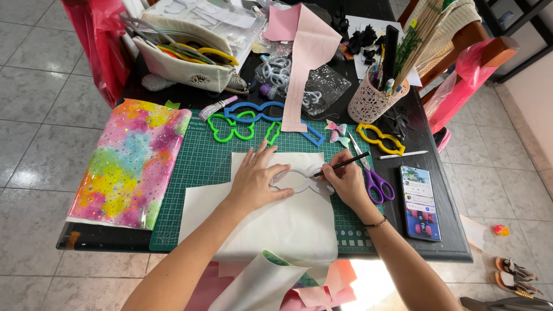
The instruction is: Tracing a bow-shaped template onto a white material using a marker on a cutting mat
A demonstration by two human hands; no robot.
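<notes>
Pinning template (pixel 296 179) under L fingers (pixel 271 167)

Both arms bare, no sleeves. Ring on left hand (pixel 253 179); thin dark bracelet (pixel 375 223) at right wrist.

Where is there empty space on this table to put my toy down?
Bare mat lies between the rainbow sheet and white sheet. A small patch sits right of the phone. The table's back, around the pouch and pen cup, is crowded.
</notes>
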